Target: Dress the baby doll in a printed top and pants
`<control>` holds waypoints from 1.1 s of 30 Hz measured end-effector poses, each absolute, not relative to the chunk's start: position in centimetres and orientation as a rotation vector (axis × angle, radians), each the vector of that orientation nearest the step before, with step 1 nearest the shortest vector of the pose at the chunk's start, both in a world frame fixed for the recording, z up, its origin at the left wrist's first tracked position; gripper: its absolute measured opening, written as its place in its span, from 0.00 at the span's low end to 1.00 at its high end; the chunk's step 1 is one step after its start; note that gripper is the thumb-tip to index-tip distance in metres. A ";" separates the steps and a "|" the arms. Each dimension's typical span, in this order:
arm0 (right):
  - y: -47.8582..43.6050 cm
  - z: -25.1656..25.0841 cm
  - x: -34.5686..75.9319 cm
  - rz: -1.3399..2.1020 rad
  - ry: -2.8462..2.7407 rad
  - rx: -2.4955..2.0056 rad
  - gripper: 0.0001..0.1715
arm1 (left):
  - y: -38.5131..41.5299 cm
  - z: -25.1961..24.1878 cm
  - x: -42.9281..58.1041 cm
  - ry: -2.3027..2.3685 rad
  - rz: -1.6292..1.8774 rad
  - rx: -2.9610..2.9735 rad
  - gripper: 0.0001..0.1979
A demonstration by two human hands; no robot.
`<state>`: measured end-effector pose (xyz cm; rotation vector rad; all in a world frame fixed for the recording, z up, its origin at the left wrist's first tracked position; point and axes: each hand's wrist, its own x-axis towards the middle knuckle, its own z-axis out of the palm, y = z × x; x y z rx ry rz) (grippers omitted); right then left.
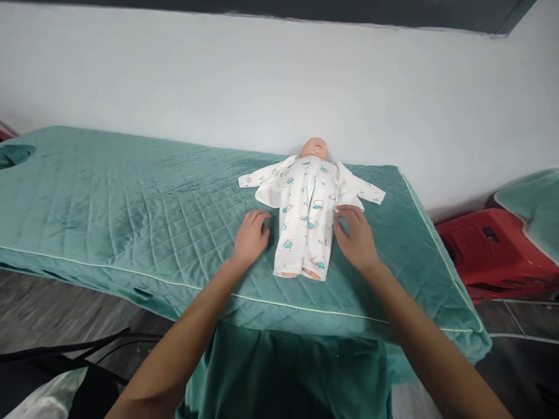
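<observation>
A baby doll (pixel 314 149) lies on its back on the green quilted cover, its head toward the wall. White baby clothes (pixel 305 218) with small teal and pink prints cover its body, the sleeves spread out to both sides. The feet barely show below the lower hem. My left hand (pixel 252 237) is beside the clothes on the left, apart from them, fingers loosely bent and thumb separate. On the other side, my right hand (pixel 357 235) is at the garment's right edge with thumb and fingers apart; whether the fingertips touch the cloth I cannot tell.
The bed's green quilted cover (pixel 131 198) has a face hole (pixel 16 156) at the far left. A white wall (pixel 218 81) stands behind. To the right is a red plastic object (pixel 502 250) beside another green cover (pixel 533 203). Green cloth (pixel 297 372) hangs at the front.
</observation>
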<state>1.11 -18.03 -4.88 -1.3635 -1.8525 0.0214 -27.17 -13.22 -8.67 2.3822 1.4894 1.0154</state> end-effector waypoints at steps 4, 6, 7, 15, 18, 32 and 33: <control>-13.2 -8.0 2.9 -0.119 -2.084 -1.576 0.19 | -8.0 -8.9 -25.5 1.436 0.764 2.632 0.18; -11.7 -9.2 3.1 -0.128 -2.185 -1.587 0.19 | -6.1 -8.8 -25.0 1.305 0.625 2.730 0.18; -11.2 -9.6 3.2 -0.121 -2.222 -1.577 0.18 | -5.3 -8.7 -24.8 1.222 0.567 2.770 0.18; -8.8 -9.8 4.0 -0.041 -2.308 -1.429 0.18 | -3.3 -7.0 -23.2 0.999 0.601 2.779 0.14; -8.7 -9.7 3.9 -0.006 -2.285 -1.426 0.18 | -4.3 -7.3 -23.1 0.978 0.678 2.719 0.14; -13.9 -6.1 5.2 0.369 -2.307 -1.171 0.21 | -4.1 -8.1 -21.9 0.921 0.566 2.861 0.07; -13.9 -6.3 5.3 0.375 -2.311 -1.158 0.22 | -4.1 -8.1 -21.9 0.931 0.564 2.870 0.07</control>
